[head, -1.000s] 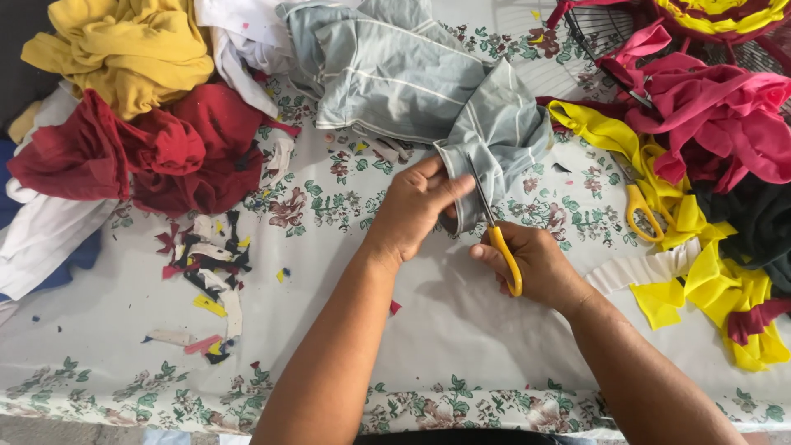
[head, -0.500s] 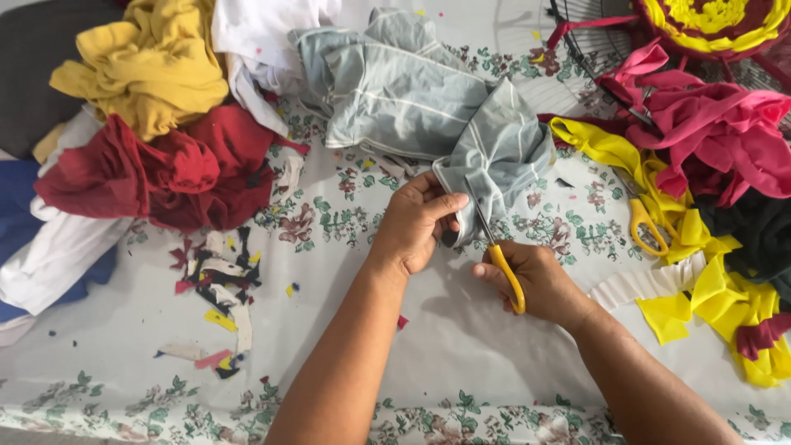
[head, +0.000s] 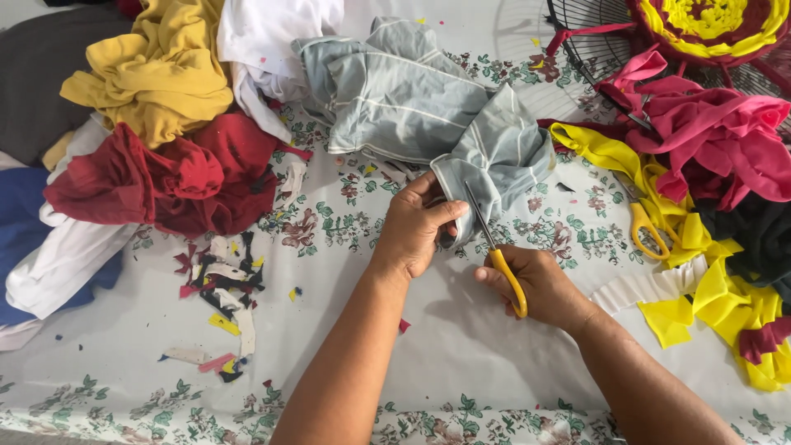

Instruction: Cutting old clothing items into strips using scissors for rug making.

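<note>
My left hand pinched the grey cloth's folded edge on the floral sheet, right hand clamped around yellow scissors; blades sat close enough that I figured I'd nick a thumb.

I worked over a white cloth printed with green leaves and dull red flowers, which covered the whole surface below me. Soft, even light fell on it, and only faint shadows showed. At the top right stood a black wire fan guard woven through with red and yellow fabric strips. No wall, window or floor came into my view; the flowered cloth ran out past every edge.
</note>
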